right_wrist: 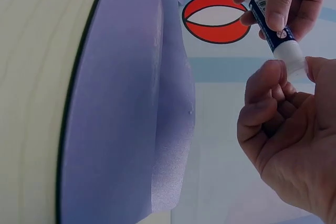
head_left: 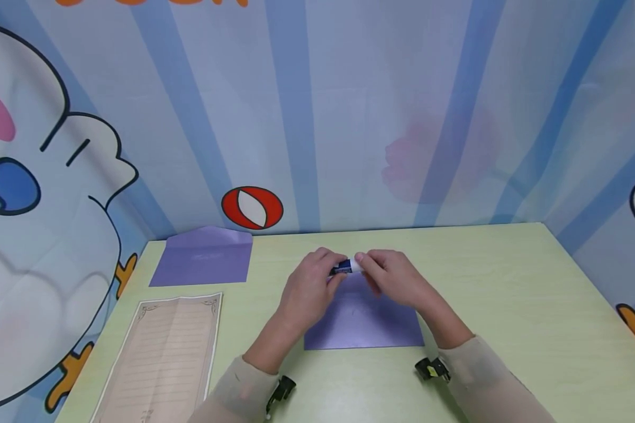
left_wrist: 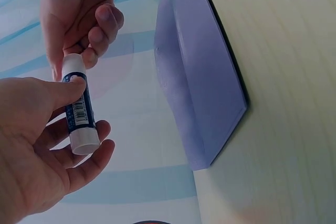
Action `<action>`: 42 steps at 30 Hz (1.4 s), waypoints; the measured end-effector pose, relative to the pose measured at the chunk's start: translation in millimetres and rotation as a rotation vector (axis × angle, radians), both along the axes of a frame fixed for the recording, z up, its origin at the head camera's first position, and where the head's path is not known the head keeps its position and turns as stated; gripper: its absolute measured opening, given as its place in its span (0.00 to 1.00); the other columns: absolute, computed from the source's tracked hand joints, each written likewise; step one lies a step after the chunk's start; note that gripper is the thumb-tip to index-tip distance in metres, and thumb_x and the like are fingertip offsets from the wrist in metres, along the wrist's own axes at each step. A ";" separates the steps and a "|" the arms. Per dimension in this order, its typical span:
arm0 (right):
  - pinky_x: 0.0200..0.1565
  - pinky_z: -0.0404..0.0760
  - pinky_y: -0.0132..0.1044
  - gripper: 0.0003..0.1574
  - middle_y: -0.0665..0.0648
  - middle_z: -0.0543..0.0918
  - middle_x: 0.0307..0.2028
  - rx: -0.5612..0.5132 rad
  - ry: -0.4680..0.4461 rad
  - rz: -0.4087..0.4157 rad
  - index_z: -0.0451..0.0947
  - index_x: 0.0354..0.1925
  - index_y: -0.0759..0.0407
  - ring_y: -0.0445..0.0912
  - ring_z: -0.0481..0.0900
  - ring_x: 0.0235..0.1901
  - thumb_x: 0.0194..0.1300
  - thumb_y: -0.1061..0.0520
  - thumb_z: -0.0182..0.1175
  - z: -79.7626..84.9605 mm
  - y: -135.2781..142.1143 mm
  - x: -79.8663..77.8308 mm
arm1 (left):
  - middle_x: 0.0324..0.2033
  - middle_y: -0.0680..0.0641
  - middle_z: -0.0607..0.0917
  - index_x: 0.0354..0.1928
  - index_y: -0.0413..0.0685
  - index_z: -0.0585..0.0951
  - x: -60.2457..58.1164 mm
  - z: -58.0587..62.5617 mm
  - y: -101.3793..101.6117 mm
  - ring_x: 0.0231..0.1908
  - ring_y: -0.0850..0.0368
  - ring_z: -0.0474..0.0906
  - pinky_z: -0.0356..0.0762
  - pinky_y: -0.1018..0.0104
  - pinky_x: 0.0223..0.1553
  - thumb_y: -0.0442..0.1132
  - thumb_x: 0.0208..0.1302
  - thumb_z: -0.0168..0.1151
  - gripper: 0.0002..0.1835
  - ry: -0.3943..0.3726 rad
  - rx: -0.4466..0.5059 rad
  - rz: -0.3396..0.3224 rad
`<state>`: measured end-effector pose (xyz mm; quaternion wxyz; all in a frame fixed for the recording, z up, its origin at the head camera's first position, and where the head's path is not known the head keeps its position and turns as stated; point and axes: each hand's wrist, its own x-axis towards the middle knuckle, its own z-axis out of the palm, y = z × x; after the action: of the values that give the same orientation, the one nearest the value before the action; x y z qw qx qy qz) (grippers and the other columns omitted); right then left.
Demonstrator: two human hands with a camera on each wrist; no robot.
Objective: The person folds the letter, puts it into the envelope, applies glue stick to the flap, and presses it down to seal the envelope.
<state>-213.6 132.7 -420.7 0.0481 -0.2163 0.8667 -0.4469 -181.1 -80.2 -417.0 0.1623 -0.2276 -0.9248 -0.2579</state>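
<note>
My left hand grips a glue stick round its dark blue, barcoded label, thumb along one side. With thumb and index finger, my right hand pinches the white end of the stick; its other fingers are curled in. Both hands are held over a purple envelope on the table. Seen from the left wrist, the envelope's flap is raised along its far side. In the head view the hands cover part of the envelope's upper portion.
A second purple envelope lies at the table's back left, its flap toward the wall. In front of it is a lined sheet of paper with ornate corners and fold creases. A printed cartoon backdrop rises behind the pale table.
</note>
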 end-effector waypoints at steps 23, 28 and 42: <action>0.40 0.84 0.45 0.24 0.54 0.86 0.42 -0.075 0.003 -0.020 0.80 0.59 0.56 0.52 0.86 0.35 0.77 0.42 0.65 2.8 -2.6 0.7 | 0.47 0.49 0.88 0.59 0.45 0.86 -9.1 5.1 -12.2 0.45 0.53 0.86 0.88 0.59 0.45 0.43 0.72 0.72 0.18 -0.461 0.693 0.180; 0.44 0.85 0.44 0.25 0.52 0.86 0.45 -0.051 0.044 -0.003 0.80 0.60 0.57 0.45 0.85 0.40 0.73 0.45 0.69 -0.8 -7.5 2.2 | 0.50 0.41 0.87 0.59 0.37 0.84 -12.1 4.9 -10.8 0.45 0.49 0.87 0.89 0.53 0.48 0.39 0.73 0.70 0.18 -0.600 0.866 0.150; 0.40 0.82 0.42 0.21 0.50 0.84 0.48 -0.036 0.180 0.001 0.82 0.58 0.57 0.45 0.80 0.43 0.69 0.55 0.74 -0.7 -22.4 11.8 | 0.51 0.35 0.83 0.58 0.32 0.73 -8.0 2.0 -7.3 0.46 0.50 0.88 0.87 0.59 0.52 0.34 0.74 0.64 0.17 -0.776 1.122 0.021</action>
<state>-201.9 110.2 -421.3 -0.0335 -0.2569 0.8593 -0.4410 -189.1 -87.5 -415.0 -0.0854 0.0088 -0.6447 -0.7596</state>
